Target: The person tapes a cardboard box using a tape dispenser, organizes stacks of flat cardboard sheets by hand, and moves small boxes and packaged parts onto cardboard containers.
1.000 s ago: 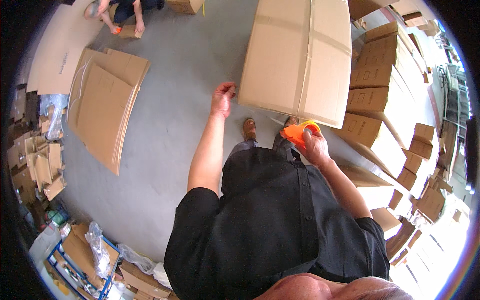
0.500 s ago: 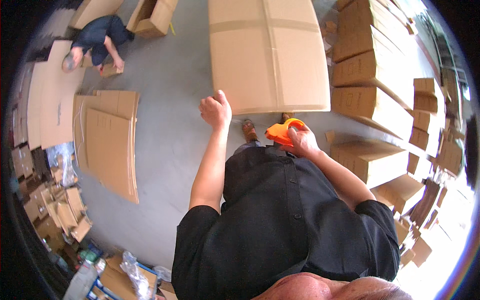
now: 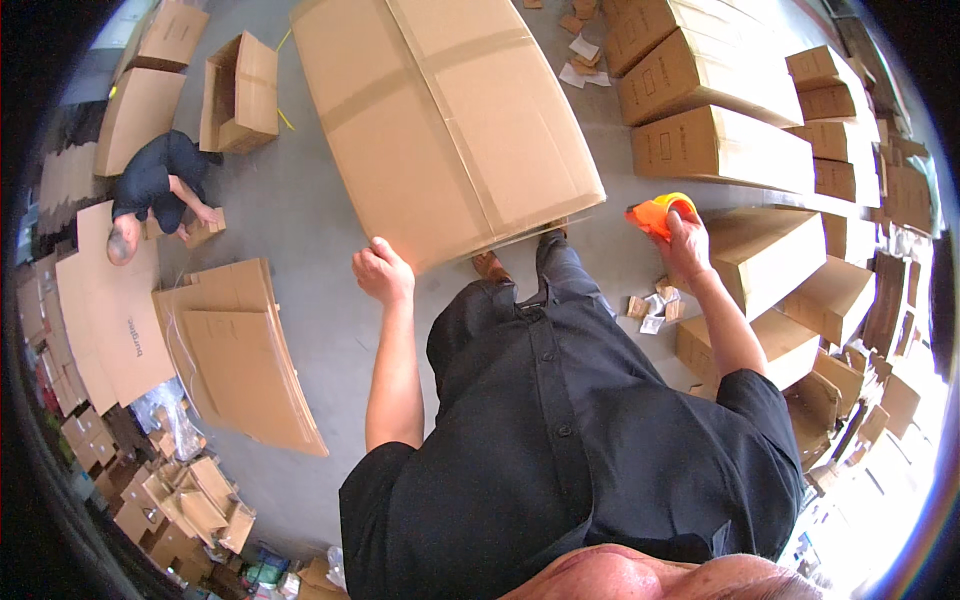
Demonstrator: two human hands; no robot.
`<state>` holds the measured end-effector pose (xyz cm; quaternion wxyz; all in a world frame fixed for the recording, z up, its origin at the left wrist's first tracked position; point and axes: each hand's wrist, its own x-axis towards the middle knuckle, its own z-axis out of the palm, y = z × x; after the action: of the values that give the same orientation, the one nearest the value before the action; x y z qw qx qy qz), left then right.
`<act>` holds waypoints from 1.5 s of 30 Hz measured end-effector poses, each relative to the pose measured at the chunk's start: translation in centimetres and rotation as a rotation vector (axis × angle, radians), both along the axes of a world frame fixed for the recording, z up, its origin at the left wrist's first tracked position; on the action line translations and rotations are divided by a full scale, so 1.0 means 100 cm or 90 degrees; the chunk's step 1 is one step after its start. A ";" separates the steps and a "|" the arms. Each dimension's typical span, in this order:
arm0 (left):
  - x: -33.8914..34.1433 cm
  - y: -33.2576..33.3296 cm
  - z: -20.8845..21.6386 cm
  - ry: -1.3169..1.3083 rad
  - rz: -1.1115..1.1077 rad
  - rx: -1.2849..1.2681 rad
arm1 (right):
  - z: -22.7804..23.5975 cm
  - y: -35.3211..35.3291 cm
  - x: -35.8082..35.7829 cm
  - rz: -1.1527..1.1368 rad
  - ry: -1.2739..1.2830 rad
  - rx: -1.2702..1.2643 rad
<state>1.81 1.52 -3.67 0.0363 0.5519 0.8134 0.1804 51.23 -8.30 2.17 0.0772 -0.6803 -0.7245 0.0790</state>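
A large cardboard box [image 3: 450,130] stands in front of me, its top seam running lengthwise with a band of tape across it. At its near left corner my left hand [image 3: 384,270] is closed, the thumb up and the fingers curled against the corner; the far side of the grip is hidden. My right hand [image 3: 688,243] is wrapped round an orange tape dispenser [image 3: 655,215], held out to the right and clear of the box.
Long cartons [image 3: 720,145] line the right side. Flattened cardboard sheets [image 3: 240,370] lie at left; a crouching co-worker [image 3: 160,190] handles a small carton beyond them. An open box [image 3: 240,90] stands far left. Scraps [image 3: 655,305] litter the floor near my right hand.
My right hand has swung the tape dispenser outward to the right, away from the box's near edge. The view has turned; my left hand stays at the box's corner.
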 end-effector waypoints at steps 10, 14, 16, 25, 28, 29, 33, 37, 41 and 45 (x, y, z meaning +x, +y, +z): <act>0.005 0.001 0.004 0.077 -0.044 -0.029 | -0.050 0.056 -0.065 -0.165 -0.003 0.000; -0.006 0.004 -0.009 0.061 -0.058 0.042 | -0.057 0.104 -0.059 -0.212 0.038 0.049; -0.024 0.000 -0.006 -0.129 0.051 -0.036 | -0.020 0.127 -0.058 -0.210 0.092 0.053; 0.056 -0.061 0.006 -0.657 -0.340 -0.170 | 0.053 0.150 -0.150 0.028 0.389 -0.177; 0.076 -0.051 -0.003 -0.685 -0.292 -0.182 | 0.054 0.153 -0.153 -0.003 0.378 -0.220; 0.080 -0.047 0.006 -0.668 -0.249 -0.240 | 0.056 0.153 -0.151 -0.001 0.377 -0.222; 0.093 -0.057 0.021 -0.272 -0.384 -0.251 | 0.061 0.158 -0.145 0.029 0.428 -0.267; 0.127 -0.049 0.009 -0.563 -0.341 -0.258 | 0.058 0.164 -0.145 0.074 0.406 -0.293; 0.134 -0.048 0.016 -0.414 -0.250 -0.247 | 0.061 0.163 -0.143 0.130 0.428 -0.301; 0.116 -0.062 0.014 -0.321 0.017 -0.226 | 0.060 0.169 -0.134 0.179 0.441 -0.316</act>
<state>13.43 -4.64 -2.28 0.3305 0.4643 0.8046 0.1668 37.84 8.58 8.16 0.1385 -0.5067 -0.7004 0.4833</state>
